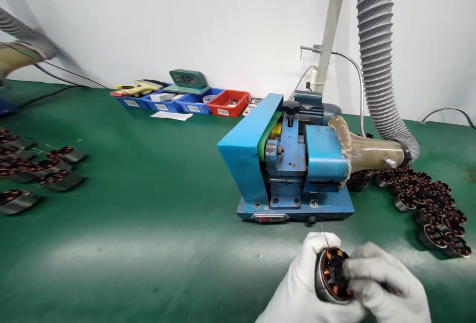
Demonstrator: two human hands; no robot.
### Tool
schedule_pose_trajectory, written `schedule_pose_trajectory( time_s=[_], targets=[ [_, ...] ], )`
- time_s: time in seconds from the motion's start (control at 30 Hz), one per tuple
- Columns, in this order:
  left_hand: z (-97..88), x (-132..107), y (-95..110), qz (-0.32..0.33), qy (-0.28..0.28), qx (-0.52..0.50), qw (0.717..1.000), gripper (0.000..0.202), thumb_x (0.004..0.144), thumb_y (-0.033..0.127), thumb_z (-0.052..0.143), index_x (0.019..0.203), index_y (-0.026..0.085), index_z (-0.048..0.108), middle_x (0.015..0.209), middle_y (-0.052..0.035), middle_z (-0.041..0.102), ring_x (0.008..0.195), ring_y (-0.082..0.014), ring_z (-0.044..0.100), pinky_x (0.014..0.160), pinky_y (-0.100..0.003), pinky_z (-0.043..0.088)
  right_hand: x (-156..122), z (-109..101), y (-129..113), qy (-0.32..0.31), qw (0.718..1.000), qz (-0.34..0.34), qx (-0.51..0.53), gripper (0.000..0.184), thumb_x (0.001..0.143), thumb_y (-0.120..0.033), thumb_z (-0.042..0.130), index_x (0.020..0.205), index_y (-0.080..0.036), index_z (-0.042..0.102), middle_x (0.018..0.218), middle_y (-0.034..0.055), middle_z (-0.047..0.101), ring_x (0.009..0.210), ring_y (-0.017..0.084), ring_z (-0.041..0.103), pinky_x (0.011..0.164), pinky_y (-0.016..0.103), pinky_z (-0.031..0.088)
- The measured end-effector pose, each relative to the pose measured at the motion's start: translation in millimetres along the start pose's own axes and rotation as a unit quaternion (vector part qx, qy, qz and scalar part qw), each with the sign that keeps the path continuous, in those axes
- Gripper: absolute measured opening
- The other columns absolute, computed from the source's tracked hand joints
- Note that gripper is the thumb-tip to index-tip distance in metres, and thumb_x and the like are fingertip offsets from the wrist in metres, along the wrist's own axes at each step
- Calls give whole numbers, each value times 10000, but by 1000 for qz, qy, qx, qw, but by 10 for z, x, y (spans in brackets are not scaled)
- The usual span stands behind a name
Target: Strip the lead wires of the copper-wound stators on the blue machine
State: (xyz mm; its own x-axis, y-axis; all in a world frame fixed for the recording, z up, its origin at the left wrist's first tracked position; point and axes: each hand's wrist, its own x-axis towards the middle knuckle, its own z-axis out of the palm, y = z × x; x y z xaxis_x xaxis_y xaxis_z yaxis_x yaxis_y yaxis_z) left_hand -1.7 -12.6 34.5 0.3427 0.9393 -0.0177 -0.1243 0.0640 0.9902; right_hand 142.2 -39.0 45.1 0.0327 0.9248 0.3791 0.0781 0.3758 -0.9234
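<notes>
Head view: can see left hand in white glove, low and right of the middle, with fingers wrapped firmly around a copper-wound ring in metal casing. Holding it over the green worktop, in front of the blue machine — with its open face turned towards the camera and a thin wire sticking up from its upper edge. Touching the black inside of this ring with bent fingers of right hand, also gloved; cannot tell whether pinching, as fingertips are hidden. To the right of the machine, can see many similar rings standing close together; at far left, another group of rings — blurred. Near the wall, can find blue trays, a red tray and a green clock.
</notes>
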Motion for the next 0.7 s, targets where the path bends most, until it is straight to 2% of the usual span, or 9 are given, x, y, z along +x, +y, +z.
schedule_pose_trajectory(
  time_s=[0.07,0.13,0.2,0.33,0.43,0.5,0.6,0.63,0.7],
  targets=[
    [59,-42,-14,-11,-7,-4,1000,507,501,45,714,920,261,528,706,63,565,553,-108,536,525,-224,495,22,-22,-17,35,987,91,128,96,725,-377,777,709,-282,774,569,8,662,460,130,603,404,199,472],
    [74,-95,-19,-19,-8,-5,1000,544,513,17,687,963,268,513,704,72,562,522,-95,530,527,-222,499,26,-12,-46,108,940,164,279,202,715,-453,766,644,-267,731,511,-34,596,365,68,492,322,149,371],
    [50,-150,-21,-12,7,1,1000,630,566,25,648,1112,296,489,831,46,610,592,-110,595,609,-249,537,10,30,-85,151,904,202,346,228,664,-476,797,700,-259,735,516,-39,591,374,61,489,341,142,384],
    [22,-203,-31,115,49,68,990,724,658,66,570,1288,387,415,1215,-6,535,1053,-195,596,882,-322,509,-41,186,-131,166,943,202,205,360,532,-436,882,822,-246,786,698,36,717,635,167,659,584,231,535],
    [76,-174,-21,262,88,143,950,613,687,56,574,1221,326,443,1060,-7,516,1000,-168,556,860,-271,483,-17,236,-110,164,963,152,153,143,634,-368,839,679,-244,783,641,20,699,615,151,642,598,219,524],
    [113,-147,-5,324,107,180,923,556,684,52,602,1162,281,435,945,0,479,896,-157,534,789,-247,481,28,194,-91,160,945,173,228,168,642,-381,826,652,-226,764,580,9,659,524,123,595,516,205,504],
    [134,-128,0,317,137,203,916,519,676,94,634,1122,268,432,946,-15,444,908,-177,515,771,-245,483,90,93,-96,213,891,211,342,177,663,-406,801,691,-241,745,546,-26,600,430,73,506,413,160,437],
    [135,-128,-8,307,144,206,918,522,688,108,624,1143,268,427,976,-28,440,939,-188,517,792,-255,488,104,76,-107,214,889,216,342,170,671,-405,794,717,-248,748,561,-23,612,439,76,515,421,163,441],
    [138,-132,-38,300,143,215,918,559,720,120,582,1229,264,403,1062,-61,439,1017,-212,520,846,-279,492,124,85,-138,175,922,215,271,176,647,-371,813,763,-249,764,656,10,684,550,120,603,527,210,505]
  ],
)
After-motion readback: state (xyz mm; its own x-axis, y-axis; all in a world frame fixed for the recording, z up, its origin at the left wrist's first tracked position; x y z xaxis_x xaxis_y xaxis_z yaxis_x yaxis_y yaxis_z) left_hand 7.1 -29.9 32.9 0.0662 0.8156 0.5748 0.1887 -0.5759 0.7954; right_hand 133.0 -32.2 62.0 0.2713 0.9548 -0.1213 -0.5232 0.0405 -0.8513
